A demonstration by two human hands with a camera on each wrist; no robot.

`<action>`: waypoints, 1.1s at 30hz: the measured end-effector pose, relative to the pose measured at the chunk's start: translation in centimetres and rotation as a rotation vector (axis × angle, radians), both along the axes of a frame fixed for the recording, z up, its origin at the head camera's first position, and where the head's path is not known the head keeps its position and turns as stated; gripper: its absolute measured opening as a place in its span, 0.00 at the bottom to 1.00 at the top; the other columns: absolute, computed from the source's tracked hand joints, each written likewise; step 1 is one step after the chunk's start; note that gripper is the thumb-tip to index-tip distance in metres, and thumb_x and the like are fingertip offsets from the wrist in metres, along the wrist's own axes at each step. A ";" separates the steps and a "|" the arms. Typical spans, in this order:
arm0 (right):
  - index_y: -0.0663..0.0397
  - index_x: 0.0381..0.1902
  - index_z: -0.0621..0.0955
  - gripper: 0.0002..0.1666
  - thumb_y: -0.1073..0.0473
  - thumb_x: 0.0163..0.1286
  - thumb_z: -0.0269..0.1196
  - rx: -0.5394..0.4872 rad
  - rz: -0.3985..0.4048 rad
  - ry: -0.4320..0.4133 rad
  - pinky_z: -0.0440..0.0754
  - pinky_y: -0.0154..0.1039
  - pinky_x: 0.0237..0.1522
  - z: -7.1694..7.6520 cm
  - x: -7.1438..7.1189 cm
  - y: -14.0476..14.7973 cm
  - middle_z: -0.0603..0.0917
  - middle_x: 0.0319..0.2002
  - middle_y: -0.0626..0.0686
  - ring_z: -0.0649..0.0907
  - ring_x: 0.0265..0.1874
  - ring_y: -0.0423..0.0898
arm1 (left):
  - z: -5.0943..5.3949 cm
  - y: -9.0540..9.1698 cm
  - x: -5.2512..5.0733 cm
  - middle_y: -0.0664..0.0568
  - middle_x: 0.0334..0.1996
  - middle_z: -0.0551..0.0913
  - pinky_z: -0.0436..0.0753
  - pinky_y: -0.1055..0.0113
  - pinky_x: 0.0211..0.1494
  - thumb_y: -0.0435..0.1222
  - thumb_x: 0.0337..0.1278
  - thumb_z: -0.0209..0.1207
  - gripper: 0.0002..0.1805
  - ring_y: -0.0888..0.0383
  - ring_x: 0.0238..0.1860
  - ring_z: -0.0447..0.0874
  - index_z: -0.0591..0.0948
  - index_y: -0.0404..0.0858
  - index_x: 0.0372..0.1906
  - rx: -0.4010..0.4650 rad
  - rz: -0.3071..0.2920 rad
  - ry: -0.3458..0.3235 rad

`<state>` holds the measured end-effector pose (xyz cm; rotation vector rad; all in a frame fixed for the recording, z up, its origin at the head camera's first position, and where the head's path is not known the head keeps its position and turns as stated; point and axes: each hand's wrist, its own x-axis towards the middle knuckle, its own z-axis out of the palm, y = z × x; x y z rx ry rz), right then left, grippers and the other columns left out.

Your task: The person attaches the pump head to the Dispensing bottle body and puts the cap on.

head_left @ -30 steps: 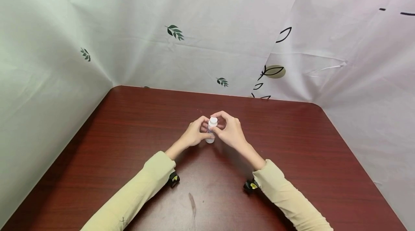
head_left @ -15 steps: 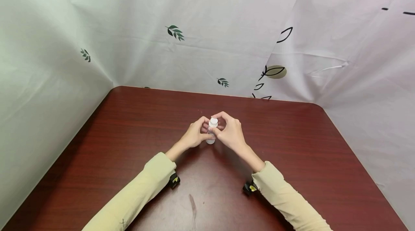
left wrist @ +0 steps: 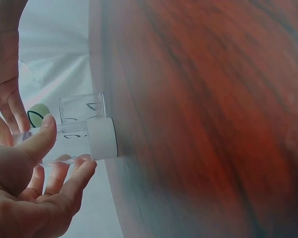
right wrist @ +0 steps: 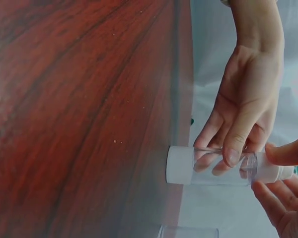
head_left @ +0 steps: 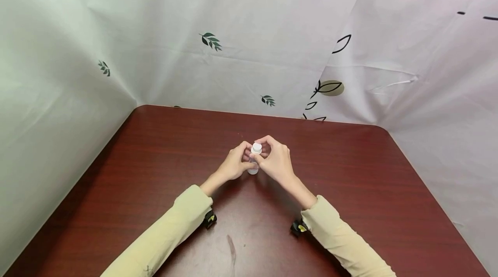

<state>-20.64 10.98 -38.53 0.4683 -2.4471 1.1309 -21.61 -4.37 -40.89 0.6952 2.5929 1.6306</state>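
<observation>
A small clear pump bottle (head_left: 253, 172) stands upright on the table between both hands, toward the table's far side. It has a white base (left wrist: 102, 139) and a white collar (right wrist: 267, 168) with a white top (head_left: 256, 147). My left hand (head_left: 232, 163) holds the clear body (right wrist: 216, 171), thumb on the near side and fingers behind. With thumb and index finger, my right hand (head_left: 278, 160) pinches the white collar and top from the right. A clear open-looking cap or cup (left wrist: 82, 106) is beside the bottle in the wrist views; in the head view it is hidden.
The dark red wooden table (head_left: 175, 147) has rounded far corners. A pale curtain (head_left: 241, 69) with leaf prints surrounds its far and side edges. Black wrist cameras (head_left: 210, 219) sit under both rolled sleeves (head_left: 323, 212). A faint smear (head_left: 231, 249) marks the near tabletop.
The whole head view has shifted slightly, so the scene lies a little lower. Both hands stay on the bottle with practically the same grip.
</observation>
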 end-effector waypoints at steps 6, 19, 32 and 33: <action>0.56 0.38 0.83 0.17 0.63 0.49 0.76 -0.058 0.048 -0.018 0.86 0.32 0.33 0.0 0.0 0.2 0.88 0.30 0.54 0.88 0.30 0.44 | 0.0 0.0 0.1 0.40 0.37 0.81 0.84 0.64 0.42 0.27 0.46 0.69 0.21 0.49 0.36 0.84 0.72 0.31 0.43 -0.003 0.012 0.014; 0.56 0.43 0.82 0.20 0.62 0.51 0.75 0.038 0.080 0.010 0.86 0.38 0.36 0.1 0.2 0.6 0.88 0.33 0.54 0.88 0.31 0.45 | 0.0 0.2 0.3 0.40 0.38 0.81 0.84 0.62 0.45 0.28 0.46 0.70 0.21 0.49 0.38 0.83 0.72 0.31 0.44 -0.008 0.044 -0.004; 0.55 0.44 0.82 0.21 0.64 0.52 0.74 0.040 0.145 -0.047 0.86 0.35 0.35 0.4 -0.1 1.3 0.88 0.37 0.54 0.88 0.32 0.45 | -0.2 0.3 0.2 0.41 0.39 0.81 0.84 0.63 0.44 0.27 0.45 0.70 0.22 0.51 0.38 0.83 0.72 0.32 0.44 -0.012 0.059 -0.010; 0.55 0.45 0.81 0.21 0.64 0.52 0.74 0.041 0.151 -0.049 0.86 0.35 0.35 0.4 -0.1 1.4 0.88 0.37 0.54 0.88 0.32 0.45 | -0.2 0.4 0.2 0.41 0.39 0.81 0.84 0.63 0.44 0.27 0.45 0.70 0.22 0.50 0.38 0.83 0.72 0.32 0.44 -0.012 0.061 -0.008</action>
